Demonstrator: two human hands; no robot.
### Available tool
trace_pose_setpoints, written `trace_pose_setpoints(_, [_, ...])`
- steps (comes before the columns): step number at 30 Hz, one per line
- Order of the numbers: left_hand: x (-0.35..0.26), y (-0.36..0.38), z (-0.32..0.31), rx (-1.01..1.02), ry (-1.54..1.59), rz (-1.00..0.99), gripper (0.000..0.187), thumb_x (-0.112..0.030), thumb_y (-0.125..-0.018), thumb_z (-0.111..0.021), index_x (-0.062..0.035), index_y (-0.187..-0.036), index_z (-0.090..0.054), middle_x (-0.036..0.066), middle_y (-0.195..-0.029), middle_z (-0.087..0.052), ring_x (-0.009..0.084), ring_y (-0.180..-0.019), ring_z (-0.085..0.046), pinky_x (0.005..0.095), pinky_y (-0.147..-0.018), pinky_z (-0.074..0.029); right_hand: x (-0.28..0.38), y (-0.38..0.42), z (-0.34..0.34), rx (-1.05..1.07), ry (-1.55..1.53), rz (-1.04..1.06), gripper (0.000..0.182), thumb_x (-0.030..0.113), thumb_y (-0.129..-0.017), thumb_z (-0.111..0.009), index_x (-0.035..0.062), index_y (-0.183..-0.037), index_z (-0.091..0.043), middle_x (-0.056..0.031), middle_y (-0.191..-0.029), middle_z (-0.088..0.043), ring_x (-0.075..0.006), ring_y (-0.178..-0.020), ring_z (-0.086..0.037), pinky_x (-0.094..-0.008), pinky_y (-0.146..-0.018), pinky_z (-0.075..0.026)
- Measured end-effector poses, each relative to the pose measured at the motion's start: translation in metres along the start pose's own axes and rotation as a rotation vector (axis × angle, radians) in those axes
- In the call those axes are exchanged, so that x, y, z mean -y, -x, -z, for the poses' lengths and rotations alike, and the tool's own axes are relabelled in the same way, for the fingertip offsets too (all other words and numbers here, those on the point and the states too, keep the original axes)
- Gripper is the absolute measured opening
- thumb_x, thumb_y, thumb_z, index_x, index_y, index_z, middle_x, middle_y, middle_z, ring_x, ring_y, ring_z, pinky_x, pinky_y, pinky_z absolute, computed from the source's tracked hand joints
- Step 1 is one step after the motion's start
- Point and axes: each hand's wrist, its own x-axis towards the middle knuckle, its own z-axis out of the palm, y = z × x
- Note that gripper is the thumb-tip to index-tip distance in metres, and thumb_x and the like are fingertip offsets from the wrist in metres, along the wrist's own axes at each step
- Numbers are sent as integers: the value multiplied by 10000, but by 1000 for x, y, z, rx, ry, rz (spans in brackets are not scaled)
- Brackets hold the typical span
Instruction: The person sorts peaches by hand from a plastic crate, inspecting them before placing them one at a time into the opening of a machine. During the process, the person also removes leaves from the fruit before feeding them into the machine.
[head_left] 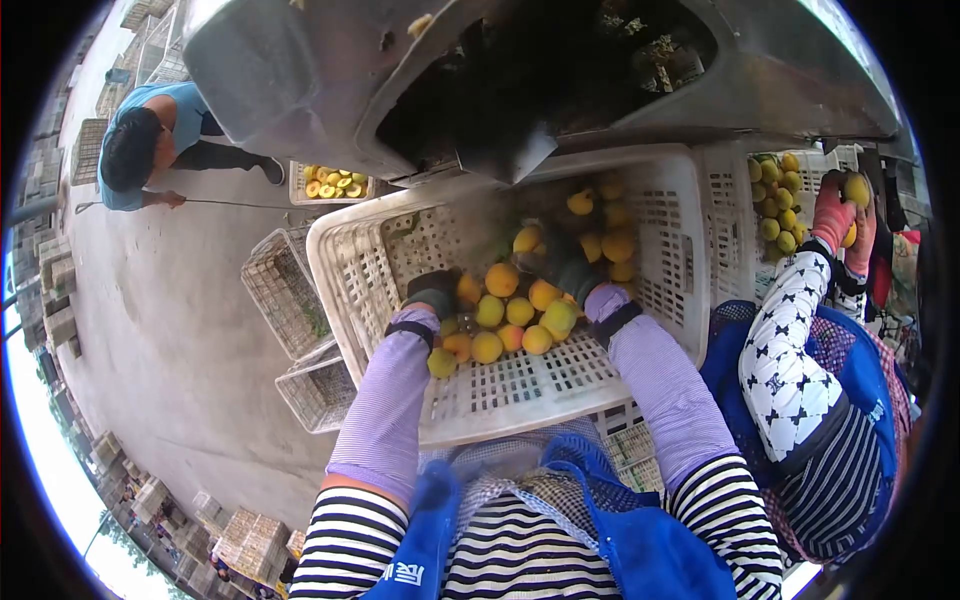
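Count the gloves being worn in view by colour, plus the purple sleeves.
Dark gloves, on the wearer's left hand and right hand: 2
Pink gloves, on the co-worker: 2
Purple sleeves: 2
Total: 6

The crate (345,260) is before the person, and the fruit (490,312) lies in it. The left hand (432,292) is in the crate, at the left part of the fruit; the right hand (572,272) is at the right part. The machine (285,70) stands behind the crate. On the left are two baskets (272,292), and farther, a walker (160,135). On the right, a co-worker (800,375) is before another crate (730,215), which also has fruit inside.
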Motion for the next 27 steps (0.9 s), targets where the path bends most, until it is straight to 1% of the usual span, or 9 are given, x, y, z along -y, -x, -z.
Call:
trace_pose_setpoints(2, [-17, 26, 1, -233, 242, 148, 698, -541, -752, -762, -109, -1271, -588, 179, -1107, -691, 334, -1066, -660, 380, -919, -512, 22, 21, 17, 101, -396, -194, 698, 263, -682, -844, 30, -1269, -546, -144, -1298, -560, -247, -1141, -587, -347, -985, -471])
trace_pose_setpoints(5, [-60, 90, 25, -513, 997, -273, 783, -547, -781, -731, -32, -1324, -500, 139, -1134, -662, 230, -1047, -638, 351, -933, -492, 65, 85, 46, 167, -683, -67, 738, 274, -716, -822, 41, -1336, -496, -130, -1279, -569, -209, -1126, -583, -314, -983, -465])
trace_pose_setpoints(6, [-81, 122, 37, -537, 1239, -453, 795, -549, -780, -731, -15, -1320, -493, 129, -1128, -653, 214, -1042, -627, 345, -934, -488, 76, 99, 51, 133, -563, 47, 748, 265, -722, -822, 33, -1348, -486, -136, -1289, -565, -211, -1137, -578, -318, -990, -463])
trace_pose_setpoints(8, [-105, 169, 49, -532, 1259, -545, 810, -560, -770, -735, 1, -1302, -493, 120, -1140, -628, 205, -1048, -601, 348, -930, -485, 100, 123, 60, 72, -312, 262, 766, 248, -734, -822, 17, -1373, -468, -148, -1309, -555, -215, -1158, -567, -327, -1004, -457])
trace_pose_setpoints(9, [-115, 191, 59, -533, 1265, -590, 818, -566, -765, -737, 9, -1293, -493, 115, -1146, -615, 200, -1051, -588, 349, -927, -483, 117, 136, 62, 172, -654, 241, 819, 256, -731, -834, 10, -1403, -437, -170, -1328, -544, -248, -1189, -556, -357, -1027, -451])
trace_pose_setpoints(13, [-131, 234, 85, -480, 1325, -603, 876, -586, -739, -759, -4, -1320, -459, 115, -1168, -590, 196, -1078, -576, 345, -938, -477, 158, 166, 66, -196, -367, 449, 811, 279, -726, -842, 26, -1394, -457, -188, -1311, -554, -300, -1204, -550, -387, -1042, -441])
trace_pose_setpoints(16, [-136, 238, 97, -490, 1355, -656, 879, -593, -745, -759, -7, -1325, -455, 105, -1165, -588, 191, -1081, -571, 340, -933, -477, 186, 181, 85, -250, -138, 469, 783, 215, -717, -857, 1, -1372, -485, -158, -1348, -530, -257, -1242, -514, -363, -1067, -410])
trace_pose_setpoints(21, [-142, 239, 125, -686, 1350, -665, 797, -543, -792, -749, -16, -1325, -476, 79, -1160, -588, 180, -1061, -570, 333, -911, -482, 234, 147, 99, -688, 3, 649, 601, 304, -695, -842, 59, -1189, -603, -144, -1086, -624, -348, -992, -620, -444, -872, -516])
trace_pose_setpoints(27, [-115, 235, 111, -655, 1402, -584, 795, -484, -814, -748, 3, -1370, -453, 92, -1210, -575, 186, -1066, -568, 330, -915, -482, 226, 51, 79, -785, 420, 429, 525, 444, -728, -772, 111, -1108, -631, -136, -983, -662, -351, -871, -650, -456, -723, -538])
